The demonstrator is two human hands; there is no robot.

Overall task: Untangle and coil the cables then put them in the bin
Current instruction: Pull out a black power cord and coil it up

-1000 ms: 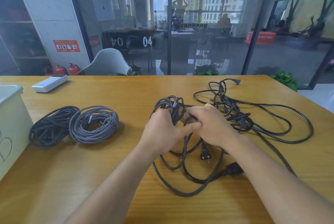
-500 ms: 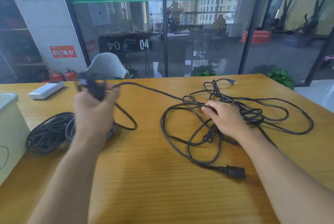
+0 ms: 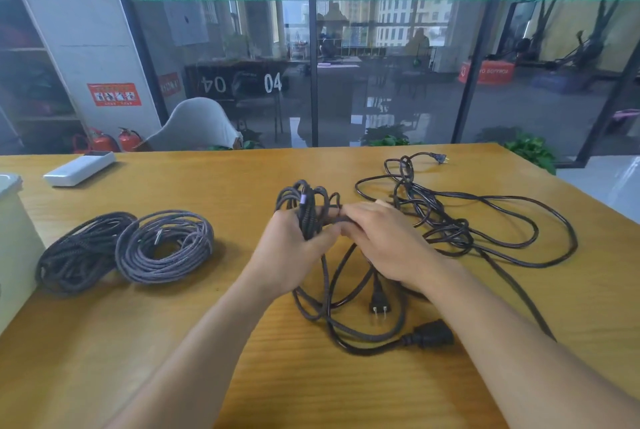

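Observation:
My left hand (image 3: pixel 294 252) grips a bundle of dark braided cable loops (image 3: pixel 304 203) at the table's middle. My right hand (image 3: pixel 388 245) is pressed against it, its fingers pinching the same cable beside the bundle. Loose strands hang down from both hands onto the table. A tangled black power cable (image 3: pixel 491 224) spreads to the right, with a two-pin plug (image 3: pixel 379 305) and a black socket connector (image 3: pixel 433 336) in front of my hands. Two finished coils lie at the left, a black one (image 3: pixel 72 258) and a grey one (image 3: pixel 166 248). The pale bin (image 3: pixel 14 241) stands at the left edge.
A white flat device (image 3: pixel 79 168) lies at the back left of the wooden table (image 3: pixel 138 342). Another plug (image 3: pixel 438 158) of the power cable lies near the far edge. A glass wall and a white chair (image 3: pixel 194 127) stand beyond the table.
Half a second ago my left hand was out to the left, drawing a cable end above the coils. Now it is back at the middle holding the bundle, and my right hand has closed in beside it.

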